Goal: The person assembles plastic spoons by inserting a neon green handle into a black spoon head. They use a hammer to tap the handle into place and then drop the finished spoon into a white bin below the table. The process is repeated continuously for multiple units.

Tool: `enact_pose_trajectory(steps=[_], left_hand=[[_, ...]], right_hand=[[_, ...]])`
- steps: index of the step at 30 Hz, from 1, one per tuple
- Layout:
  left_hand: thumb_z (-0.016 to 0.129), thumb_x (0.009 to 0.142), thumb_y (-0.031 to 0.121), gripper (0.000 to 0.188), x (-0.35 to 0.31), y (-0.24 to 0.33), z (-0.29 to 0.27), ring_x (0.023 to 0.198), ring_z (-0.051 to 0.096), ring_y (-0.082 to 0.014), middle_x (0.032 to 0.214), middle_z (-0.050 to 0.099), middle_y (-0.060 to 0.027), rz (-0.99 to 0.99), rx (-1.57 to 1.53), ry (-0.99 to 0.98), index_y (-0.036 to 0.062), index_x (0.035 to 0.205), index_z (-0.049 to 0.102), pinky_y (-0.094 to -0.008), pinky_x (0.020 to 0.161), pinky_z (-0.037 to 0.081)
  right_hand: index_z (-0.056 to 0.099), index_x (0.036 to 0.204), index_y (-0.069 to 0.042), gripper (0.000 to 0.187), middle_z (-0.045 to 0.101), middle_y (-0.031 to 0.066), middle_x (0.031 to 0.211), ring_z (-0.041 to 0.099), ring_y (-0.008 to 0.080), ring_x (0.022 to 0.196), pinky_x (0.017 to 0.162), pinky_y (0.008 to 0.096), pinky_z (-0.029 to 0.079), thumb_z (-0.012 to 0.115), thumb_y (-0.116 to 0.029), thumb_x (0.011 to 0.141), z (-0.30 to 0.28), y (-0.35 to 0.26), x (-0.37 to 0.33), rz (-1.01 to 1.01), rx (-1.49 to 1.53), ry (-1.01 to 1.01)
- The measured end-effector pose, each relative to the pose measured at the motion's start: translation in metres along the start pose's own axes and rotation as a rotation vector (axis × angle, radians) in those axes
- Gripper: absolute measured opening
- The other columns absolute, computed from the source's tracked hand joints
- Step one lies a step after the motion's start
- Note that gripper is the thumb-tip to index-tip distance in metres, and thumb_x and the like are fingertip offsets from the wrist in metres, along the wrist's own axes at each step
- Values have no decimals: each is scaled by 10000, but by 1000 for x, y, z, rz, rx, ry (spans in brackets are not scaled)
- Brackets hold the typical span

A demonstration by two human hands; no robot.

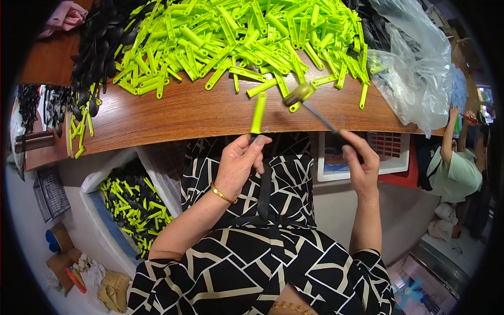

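Observation:
My left hand (239,164) is closed, thumb against fingers, on the black lower end of a part whose lime-green plastic handle (259,113) stands upright at the table's front edge. What shape the black end has is hidden by my fingers. My right hand (362,164) grips a small hammer (300,94) with a brass-coloured head and a thin metal shaft. Its head, slightly blurred, is over the table, to the right of the upright handle and apart from it. Beyond both hands a large heap of loose lime-green handles (231,44) covers the brown wooden table (173,116).
Black plastic pieces (100,47) are piled at the table's left, some with green handles. A clear plastic bag (415,68) lies at its right. Below left, a lined bin (94,202) holds black-and-green pieces. A white crate (362,176) sits under the table; another person (454,170) is at far right.

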State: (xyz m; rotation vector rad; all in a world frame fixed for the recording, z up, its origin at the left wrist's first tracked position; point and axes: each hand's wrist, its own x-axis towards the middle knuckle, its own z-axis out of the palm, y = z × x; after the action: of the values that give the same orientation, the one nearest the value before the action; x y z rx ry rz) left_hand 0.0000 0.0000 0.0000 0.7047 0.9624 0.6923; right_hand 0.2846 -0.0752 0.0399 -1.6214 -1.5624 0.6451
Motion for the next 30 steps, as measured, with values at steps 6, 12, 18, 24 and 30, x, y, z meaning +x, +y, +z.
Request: enact_pose_trajectory(steps=[6,12,18,24,30], left_hand=[[417,1077,325,479,-26,6,-43,452,473,-102,549,504,-22,188,340,121,-74,1009,671,-238,466,404],[406,1072,381,508,-95,-35,-204,540,500,-113,637,567,-33,327,387,803,-45,1015,678,-251,564,428],[672,923,457,590,-188,-114,-428,948,648,-246,1083,707,-98,-271,25,1643,-63,1201,652,-407,886,518],[689,912,225,557,-170,-89,-451,1241,564,-354,1420,549,-232,-41,531,1630,-62,1369,549,-449,1077,419],[609,999,199,447,-69,69,-320,1461,305,-319,1531,388,-190,838,1078,1389,13,1400,539,-441,1188,251]], right_hand=[[407,1513,-65,485,592,6,949,443,46,660,534,164,320,528,-183,1059,-20,22,39,341,685,445],[446,1517,-100,521,675,60,1240,616,87,843,688,213,484,596,-208,1030,-62,59,102,387,331,317],[744,1120,-111,259,707,60,1054,634,228,983,829,335,497,748,-119,861,-10,23,120,-332,-348,168],[741,1043,-129,193,708,34,1069,621,251,1063,956,380,429,734,-163,853,20,23,142,-420,-607,107],[669,1060,-18,152,736,86,1027,683,136,945,862,291,523,590,-144,1028,25,52,167,-24,278,388]])
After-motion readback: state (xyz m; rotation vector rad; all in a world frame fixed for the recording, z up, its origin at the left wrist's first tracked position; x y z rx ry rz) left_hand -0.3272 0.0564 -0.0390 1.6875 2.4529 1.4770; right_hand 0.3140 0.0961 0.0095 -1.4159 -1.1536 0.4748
